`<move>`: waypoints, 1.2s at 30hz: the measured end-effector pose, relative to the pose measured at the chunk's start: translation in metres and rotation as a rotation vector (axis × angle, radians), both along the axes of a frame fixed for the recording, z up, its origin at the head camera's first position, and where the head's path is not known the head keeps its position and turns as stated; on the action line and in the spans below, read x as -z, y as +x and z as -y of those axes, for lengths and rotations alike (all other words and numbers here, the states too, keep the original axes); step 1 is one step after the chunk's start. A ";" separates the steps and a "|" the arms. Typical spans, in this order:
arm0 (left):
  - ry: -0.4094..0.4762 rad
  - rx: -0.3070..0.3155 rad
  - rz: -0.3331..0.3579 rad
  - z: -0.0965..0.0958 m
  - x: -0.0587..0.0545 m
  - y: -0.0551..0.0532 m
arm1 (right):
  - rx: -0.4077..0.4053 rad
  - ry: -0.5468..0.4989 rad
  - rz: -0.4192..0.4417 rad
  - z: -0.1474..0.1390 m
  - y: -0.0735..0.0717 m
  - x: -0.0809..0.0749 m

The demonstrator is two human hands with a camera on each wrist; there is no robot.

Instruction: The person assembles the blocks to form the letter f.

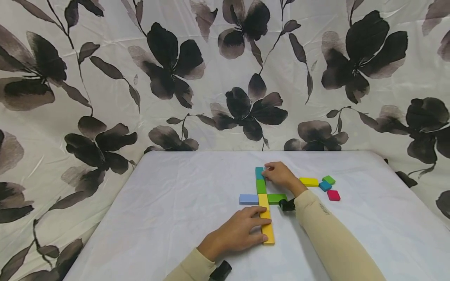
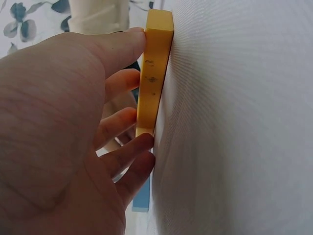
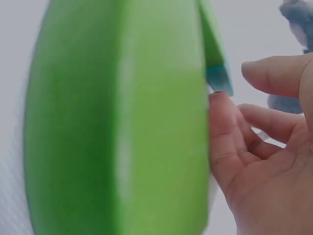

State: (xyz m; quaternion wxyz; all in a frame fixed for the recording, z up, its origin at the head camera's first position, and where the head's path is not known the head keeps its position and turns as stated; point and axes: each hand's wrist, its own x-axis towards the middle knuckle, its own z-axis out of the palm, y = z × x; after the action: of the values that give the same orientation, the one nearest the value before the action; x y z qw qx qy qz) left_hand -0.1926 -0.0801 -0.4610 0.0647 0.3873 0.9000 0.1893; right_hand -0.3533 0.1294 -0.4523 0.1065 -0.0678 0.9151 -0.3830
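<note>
On the white table, blocks lie in a cross shape. Its column runs from a teal block (image 1: 259, 173) at the far end through a green block (image 1: 261, 187) to yellow blocks (image 1: 268, 234). A light blue block (image 1: 248, 199) forms the left arm and another green block (image 1: 275, 199) the right one. My left hand (image 1: 239, 230) rests on the yellow blocks from the left, fingers spread along them. My right hand (image 1: 281, 175) is at the right side of the teal block; in the right wrist view its thumb and fingers are apart, with a large green block (image 3: 161, 137) in front.
To the right of my right hand lie a yellow block (image 1: 309, 182), a small blue block (image 1: 325, 186), a small green block (image 1: 329, 180) and a red block (image 1: 333, 195). A floral cloth (image 1: 211, 70) hangs behind the table (image 1: 168, 218).
</note>
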 end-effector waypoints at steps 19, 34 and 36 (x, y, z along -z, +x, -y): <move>-0.019 -0.023 0.012 -0.001 0.001 0.001 | 0.142 -0.239 -0.033 -0.049 0.034 -0.013; 0.002 -0.019 0.039 0.000 0.002 0.001 | 0.183 -0.217 -0.211 -0.082 0.058 -0.014; 0.004 -0.016 0.022 0.000 0.002 0.000 | 0.201 -0.173 -0.226 -0.086 0.061 -0.015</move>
State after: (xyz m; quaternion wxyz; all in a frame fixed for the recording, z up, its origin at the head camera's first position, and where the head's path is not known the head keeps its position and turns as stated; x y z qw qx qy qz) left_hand -0.1928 -0.0804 -0.4625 0.0723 0.3780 0.9020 0.1958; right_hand -0.2926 0.2157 -0.4372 -0.0421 -0.0274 0.8870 -0.4590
